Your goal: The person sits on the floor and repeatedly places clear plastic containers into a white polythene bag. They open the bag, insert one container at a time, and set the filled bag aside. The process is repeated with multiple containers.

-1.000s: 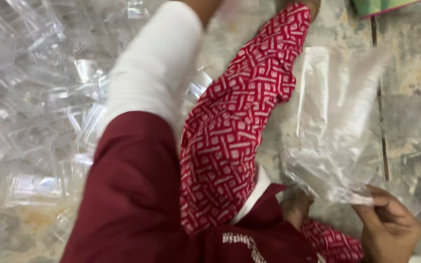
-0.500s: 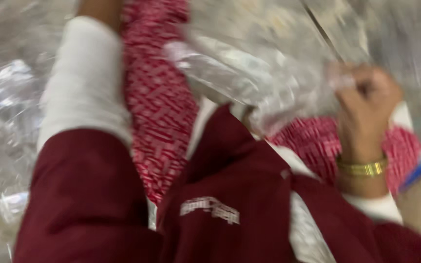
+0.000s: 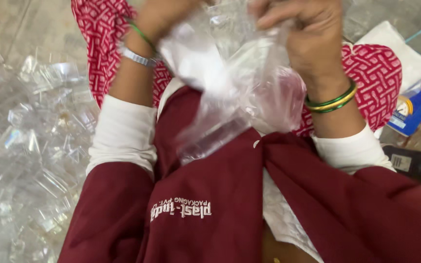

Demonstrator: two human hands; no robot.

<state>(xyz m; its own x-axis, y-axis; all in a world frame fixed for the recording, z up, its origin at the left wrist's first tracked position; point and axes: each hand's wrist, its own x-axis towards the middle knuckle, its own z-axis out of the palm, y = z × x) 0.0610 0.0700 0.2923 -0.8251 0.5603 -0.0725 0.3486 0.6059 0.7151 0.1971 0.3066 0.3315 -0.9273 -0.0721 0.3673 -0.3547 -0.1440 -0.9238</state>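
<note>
stone floor strewn with clear plastic pieces (image 3: 30, 146) along the left of the frame.
both hands grip one clear plastic bag (image 3: 235, 92) at top centre: left hand (image 3: 164, 14) closed on its left edge, right hand (image 3: 296, 29) pinching its top. the bag hangs crumpled over a maroon jacket (image 3: 230, 195) and red patterned cloth (image 3: 371, 73); it looks hardly filled, with the pile on the floor unsorted. blue packet (image 3: 417, 102) at right.

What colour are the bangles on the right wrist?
Green and gold bangles, in the head view.

A heap of plastic containers (image 3: 30, 146) lies left of the lap, a box (image 3: 417, 104) and power strip (image 3: 415, 165) right
</note>
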